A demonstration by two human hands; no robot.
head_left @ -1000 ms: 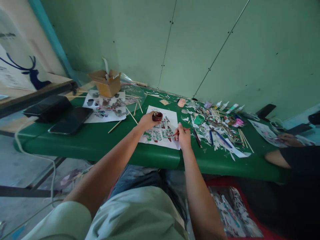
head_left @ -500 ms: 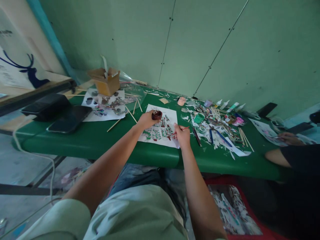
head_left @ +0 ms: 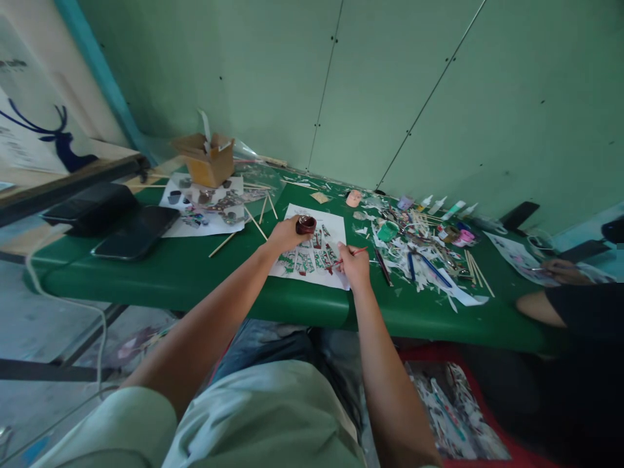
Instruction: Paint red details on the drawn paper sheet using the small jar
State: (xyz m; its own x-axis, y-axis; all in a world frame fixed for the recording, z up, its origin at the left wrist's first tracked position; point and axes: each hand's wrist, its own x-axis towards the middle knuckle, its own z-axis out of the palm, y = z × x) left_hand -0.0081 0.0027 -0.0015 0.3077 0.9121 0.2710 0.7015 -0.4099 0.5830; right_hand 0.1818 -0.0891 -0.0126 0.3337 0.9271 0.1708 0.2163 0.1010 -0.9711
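Note:
My left hand [head_left: 286, 235] holds a small dark red jar [head_left: 306, 225] with an open top over the upper part of a white sheet [head_left: 336, 221]. Green, red and white painted pieces [head_left: 305, 262] lie on that sheet. At the sheet's right edge, my right hand [head_left: 353, 262] grips a thin red brush [head_left: 359, 251]. Its tip points left and down, close to the pieces at the lower right. Whether the tip touches a piece is too small to tell.
Scraps, bottles and pliers [head_left: 431, 265] cover the table [head_left: 312, 311] on the right. A cardboard box [head_left: 209, 162], sticks and a black phone [head_left: 136, 233] lie left. Another person's hand [head_left: 565, 270] works at far right; a red bin [head_left: 487, 416] stands below.
Almost nothing differs. My right hand and the brush have shifted very slightly, and the jar stays in my left hand.

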